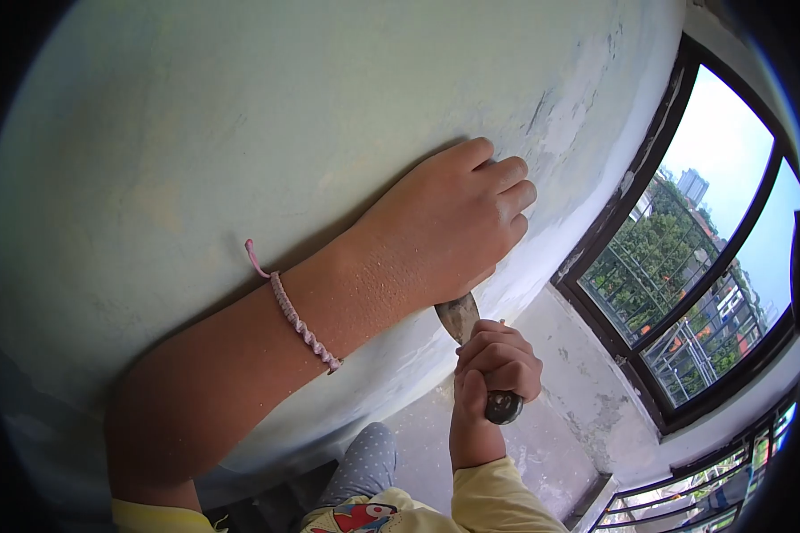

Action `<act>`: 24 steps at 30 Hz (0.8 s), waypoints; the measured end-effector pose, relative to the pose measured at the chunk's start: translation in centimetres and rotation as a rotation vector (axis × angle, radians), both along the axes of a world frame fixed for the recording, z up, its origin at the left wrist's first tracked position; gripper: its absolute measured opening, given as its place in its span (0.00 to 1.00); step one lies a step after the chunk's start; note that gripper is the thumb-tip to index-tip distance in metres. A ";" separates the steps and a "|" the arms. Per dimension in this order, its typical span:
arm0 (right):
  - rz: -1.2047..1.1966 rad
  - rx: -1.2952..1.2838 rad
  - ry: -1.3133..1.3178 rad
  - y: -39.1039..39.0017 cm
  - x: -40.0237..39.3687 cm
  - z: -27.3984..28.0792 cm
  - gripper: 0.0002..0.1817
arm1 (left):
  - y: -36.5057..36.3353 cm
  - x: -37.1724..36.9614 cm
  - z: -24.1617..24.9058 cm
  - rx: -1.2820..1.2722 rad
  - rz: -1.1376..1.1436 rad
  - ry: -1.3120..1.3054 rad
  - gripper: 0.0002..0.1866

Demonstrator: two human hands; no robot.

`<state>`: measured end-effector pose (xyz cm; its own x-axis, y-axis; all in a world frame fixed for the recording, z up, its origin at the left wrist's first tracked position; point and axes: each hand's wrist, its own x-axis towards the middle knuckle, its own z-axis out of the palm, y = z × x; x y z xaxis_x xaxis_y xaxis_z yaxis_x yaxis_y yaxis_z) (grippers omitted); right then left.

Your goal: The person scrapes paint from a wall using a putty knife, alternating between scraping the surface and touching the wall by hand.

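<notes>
The right hand (500, 355) is shut round a scraper (458, 318); the left hand (471, 209) curls, can't tell round what. The wall (196, 151) looks mostly smooth, some scratches (537, 111) left.

1. No text, label, brand, number or sign can be read.
</notes>
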<state>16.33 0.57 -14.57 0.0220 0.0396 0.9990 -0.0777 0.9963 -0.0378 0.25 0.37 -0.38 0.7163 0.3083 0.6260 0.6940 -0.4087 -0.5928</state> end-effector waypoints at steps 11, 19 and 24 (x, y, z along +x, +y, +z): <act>0.250 -0.095 0.137 1.3 -0.9 1.0 0.14 | 0.1 0.3 0.1 0.010 -0.017 -0.046 0.03; 0.457 -0.077 0.309 1.8 0.4 2.5 0.14 | 0.2 0.3 0.0 0.011 0.019 -0.031 0.02; 0.459 -0.230 0.272 1.9 1.3 2.8 0.13 | 0.1 0.7 0.5 0.002 0.035 0.027 0.03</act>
